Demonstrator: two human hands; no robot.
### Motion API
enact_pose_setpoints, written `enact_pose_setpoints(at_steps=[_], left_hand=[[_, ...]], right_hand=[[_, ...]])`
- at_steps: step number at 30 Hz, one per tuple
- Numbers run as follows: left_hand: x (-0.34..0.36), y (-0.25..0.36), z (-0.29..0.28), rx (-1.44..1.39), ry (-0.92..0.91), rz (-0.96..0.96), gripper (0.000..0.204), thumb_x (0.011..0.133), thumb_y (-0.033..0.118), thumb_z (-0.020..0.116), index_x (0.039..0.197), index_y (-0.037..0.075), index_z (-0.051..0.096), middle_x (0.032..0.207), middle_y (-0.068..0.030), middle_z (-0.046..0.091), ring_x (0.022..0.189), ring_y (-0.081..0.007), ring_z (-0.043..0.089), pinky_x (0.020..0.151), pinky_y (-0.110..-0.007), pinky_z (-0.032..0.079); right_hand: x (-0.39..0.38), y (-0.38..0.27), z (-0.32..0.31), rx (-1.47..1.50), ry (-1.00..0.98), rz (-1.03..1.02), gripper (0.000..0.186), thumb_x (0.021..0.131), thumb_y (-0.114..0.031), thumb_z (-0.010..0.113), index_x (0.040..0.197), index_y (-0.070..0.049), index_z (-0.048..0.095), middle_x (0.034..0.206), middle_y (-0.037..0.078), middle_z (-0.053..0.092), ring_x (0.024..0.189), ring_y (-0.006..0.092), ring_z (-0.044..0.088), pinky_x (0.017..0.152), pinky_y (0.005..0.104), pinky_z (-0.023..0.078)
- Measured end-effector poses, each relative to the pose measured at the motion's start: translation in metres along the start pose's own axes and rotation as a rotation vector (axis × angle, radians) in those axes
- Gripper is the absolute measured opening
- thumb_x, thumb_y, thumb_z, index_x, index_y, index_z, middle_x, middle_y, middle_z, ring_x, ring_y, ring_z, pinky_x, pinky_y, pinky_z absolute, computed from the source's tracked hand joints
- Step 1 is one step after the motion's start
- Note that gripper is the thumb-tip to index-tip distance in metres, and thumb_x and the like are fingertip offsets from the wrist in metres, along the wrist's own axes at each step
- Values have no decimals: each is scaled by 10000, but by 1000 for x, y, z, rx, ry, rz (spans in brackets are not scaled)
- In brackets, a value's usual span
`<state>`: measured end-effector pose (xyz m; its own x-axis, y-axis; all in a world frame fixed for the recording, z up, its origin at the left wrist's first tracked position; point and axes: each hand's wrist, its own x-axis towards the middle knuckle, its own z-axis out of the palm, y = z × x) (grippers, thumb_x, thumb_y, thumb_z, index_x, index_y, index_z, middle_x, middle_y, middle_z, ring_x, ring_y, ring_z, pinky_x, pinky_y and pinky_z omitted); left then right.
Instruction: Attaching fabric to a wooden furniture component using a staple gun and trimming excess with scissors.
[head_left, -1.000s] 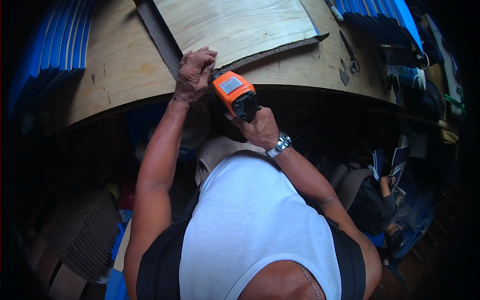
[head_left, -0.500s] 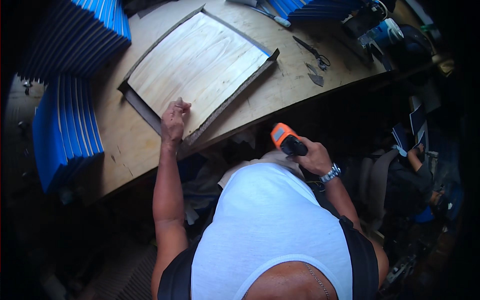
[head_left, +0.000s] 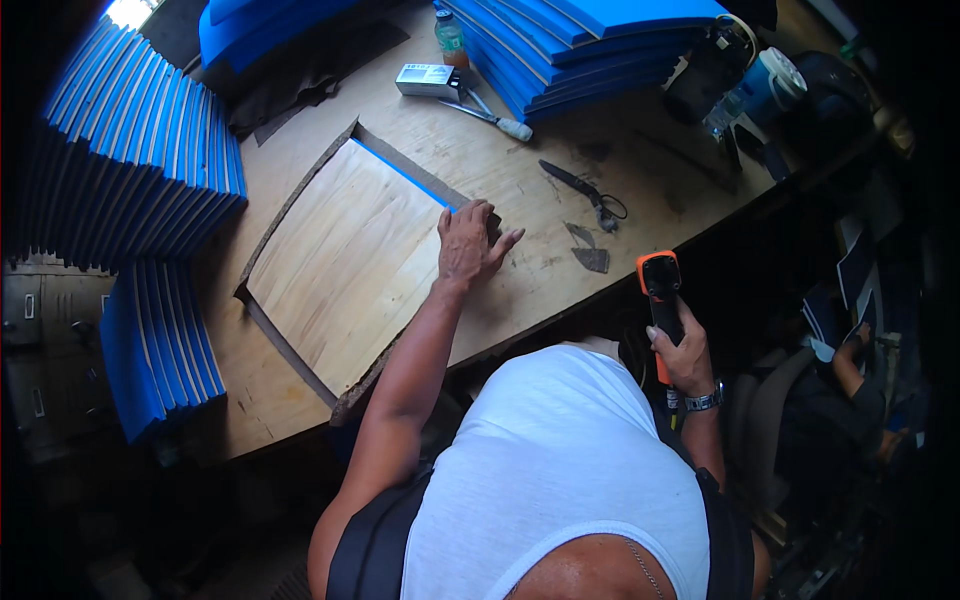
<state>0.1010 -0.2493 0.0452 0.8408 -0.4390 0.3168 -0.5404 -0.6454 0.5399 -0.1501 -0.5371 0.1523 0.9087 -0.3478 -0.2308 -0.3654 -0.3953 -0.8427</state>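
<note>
A pale wooden panel lies on the table, over a larger piece of dark grey-brown fabric whose edges stick out around it. A strip of blue foam shows along the panel's far right edge. My left hand rests on the panel's right corner, fingers spread, and covers the fabric there. Off the table's front edge, my right hand is wrapped round an orange and black staple gun, held upright and apart from the panel. A fitting shows at the bottom of its handle.
Stacks of blue padded panels stand at left and at the back. Scissors and fabric scraps lie right of the panel. Behind are a small box, a bottle and a white-handled tool. Another person sits far right.
My left hand has moved from the panel's near edge to its right corner and spread its fingers. My right hand has carried the staple gun to the right and turned it upright.
</note>
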Motion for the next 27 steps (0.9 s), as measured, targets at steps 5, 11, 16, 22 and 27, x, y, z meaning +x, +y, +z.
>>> enact_pose_setpoints(at_steps=[5,11,16,22,27], left_hand=[[-21,-33,-9,119,124,-94,608,882,550,689,1234,62,597,1386,-127,555,1351,-347,481,1175,-557,268],[-77,-20,-50,258,-72,-107,605,893,476,694,1320,73,549,1428,-149,529,1402,-361,446,1181,-523,299],[-148,-17,-72,338,-40,-215,715,894,456,691,1446,57,473,1537,-182,433,1447,-373,398,1194,-518,295],[-130,4,-78,609,-183,-411,880,858,492,717,1537,48,375,1625,-196,315,1511,-352,298,1219,-517,254],[-48,20,-19,408,-101,-158,867,846,603,684,1472,47,461,1593,-132,379,1522,-331,275,1234,-528,207]], right_hand=[[61,-11,-24,-108,-113,-210,635,858,-130,700,1441,31,506,983,114,690,730,178,623,774,319,535],[129,-15,-29,-320,-341,-410,671,810,-115,719,1438,18,525,1141,233,707,908,286,704,848,370,542],[179,-6,-40,-374,-235,-348,678,808,-173,738,1450,-70,547,1120,244,709,960,372,708,864,447,543],[230,52,-51,-660,-5,-436,691,841,-175,751,1487,-121,513,1185,192,700,1051,406,675,912,480,536],[254,81,-43,-823,90,-329,644,867,-186,745,1472,-143,527,1266,185,663,1146,385,634,979,482,513]])
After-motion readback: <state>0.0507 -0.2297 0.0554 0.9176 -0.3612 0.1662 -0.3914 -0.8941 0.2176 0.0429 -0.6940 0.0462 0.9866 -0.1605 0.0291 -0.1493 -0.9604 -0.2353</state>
